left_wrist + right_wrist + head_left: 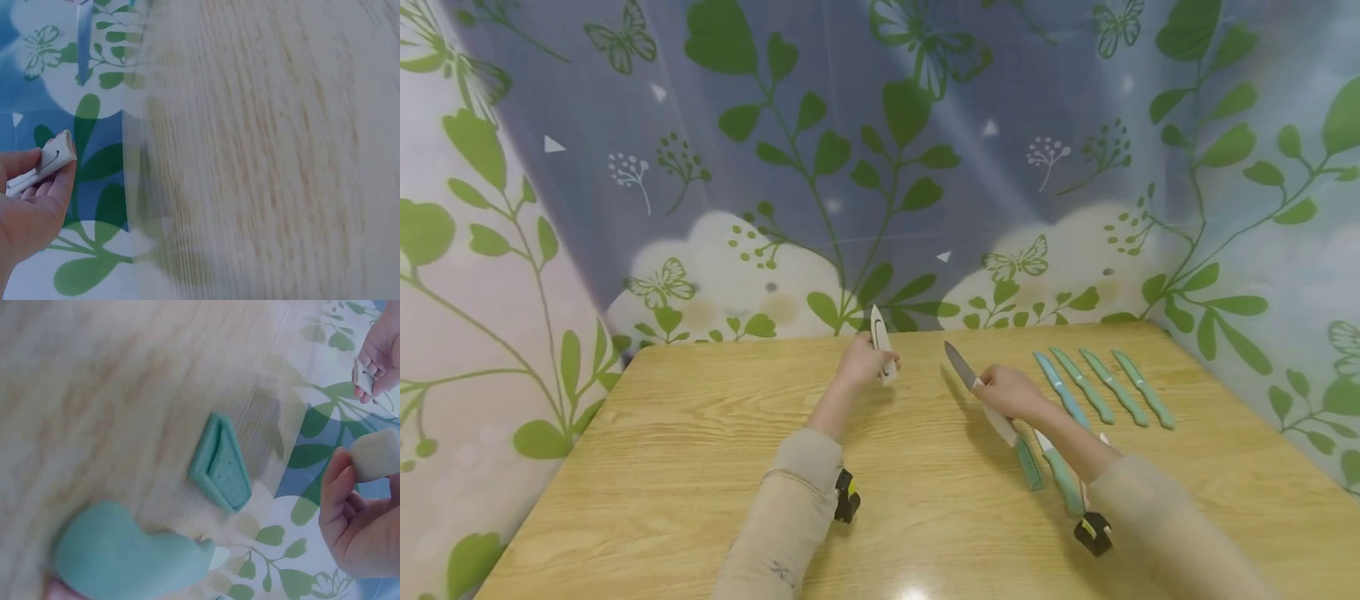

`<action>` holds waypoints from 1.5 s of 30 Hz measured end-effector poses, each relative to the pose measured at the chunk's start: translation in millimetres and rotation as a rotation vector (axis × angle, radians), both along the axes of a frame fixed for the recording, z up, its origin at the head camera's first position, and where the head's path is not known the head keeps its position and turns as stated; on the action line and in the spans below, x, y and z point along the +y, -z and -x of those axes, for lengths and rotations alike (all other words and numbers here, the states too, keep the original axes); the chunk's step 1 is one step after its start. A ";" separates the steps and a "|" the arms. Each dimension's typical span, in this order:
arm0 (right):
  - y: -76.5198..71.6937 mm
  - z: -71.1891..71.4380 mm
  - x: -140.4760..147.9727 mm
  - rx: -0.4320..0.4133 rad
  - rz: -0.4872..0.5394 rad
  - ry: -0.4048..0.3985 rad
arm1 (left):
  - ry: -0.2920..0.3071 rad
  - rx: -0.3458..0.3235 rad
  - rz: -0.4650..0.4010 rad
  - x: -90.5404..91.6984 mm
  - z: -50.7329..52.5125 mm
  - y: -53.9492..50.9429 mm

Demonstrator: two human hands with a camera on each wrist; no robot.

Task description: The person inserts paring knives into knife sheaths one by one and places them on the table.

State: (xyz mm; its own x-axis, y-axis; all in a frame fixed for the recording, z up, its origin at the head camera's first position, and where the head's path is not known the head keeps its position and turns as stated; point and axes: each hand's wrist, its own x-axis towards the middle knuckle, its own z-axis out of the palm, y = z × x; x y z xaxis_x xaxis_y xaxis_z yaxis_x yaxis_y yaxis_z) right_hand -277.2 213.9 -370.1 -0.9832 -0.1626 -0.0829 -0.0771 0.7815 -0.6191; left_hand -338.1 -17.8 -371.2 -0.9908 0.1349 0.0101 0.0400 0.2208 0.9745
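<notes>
A slim white blade cover (881,337), marked with a dark curved line, is pinched by my left hand (863,362). The left wrist view shows the cover's open end (70,145) past the fingertips. My right hand (1011,392) grips a knife by its white handle (378,455); the grey blade (958,364) is bare and points forward and left. A gap separates blade and cover. Beneath the right hand, a green blade cover (1030,467) with a slot lies on the table, beside a green-handled knife (1063,482) partly hidden by the right forearm.
At the right of the wooden table (722,425) lie a blue knife (1060,387) and several green knives (1112,383) in a slanting row. A patterned curtain (820,233) hangs along the table's back edge. Black wrist cameras (847,496) are strapped to both forearms.
</notes>
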 end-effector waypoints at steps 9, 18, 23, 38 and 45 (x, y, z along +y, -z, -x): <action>-6.1 -13.9 -13.1 -0.053 0.315 -0.065 | -0.031 -0.127 -0.369 -10.7 5.9 -9.7; -8.3 -25.8 -29.5 -0.055 0.385 -0.148 | -0.014 -0.175 -0.474 -14.0 3.6 -13.3; -8.1 -29.2 -33.1 -0.060 0.373 -0.148 | -0.045 -0.194 -0.601 -14.6 3.6 -14.3; -6.2 -30.6 -35.6 -0.054 0.377 -0.175 | -0.129 -0.217 -0.754 -16.0 7.1 -12.7; -5.6 -29.7 -36.3 -0.057 0.379 -0.174 | -0.111 -0.221 -0.732 -13.8 4.9 -11.6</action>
